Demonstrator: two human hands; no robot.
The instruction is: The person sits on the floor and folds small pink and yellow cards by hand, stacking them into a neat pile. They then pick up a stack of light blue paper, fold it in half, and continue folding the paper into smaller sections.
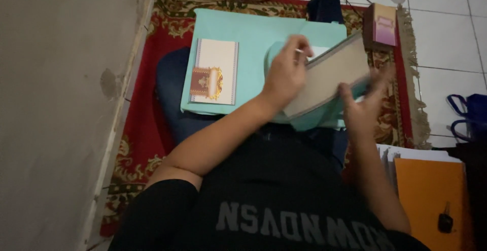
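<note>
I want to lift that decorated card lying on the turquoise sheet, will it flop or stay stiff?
The card lies flat with straight edges, so it is probably fairly stiff. It looks thin, likely light. Flush on the turquoise sheet, its edge may be hard to catch.
</note>
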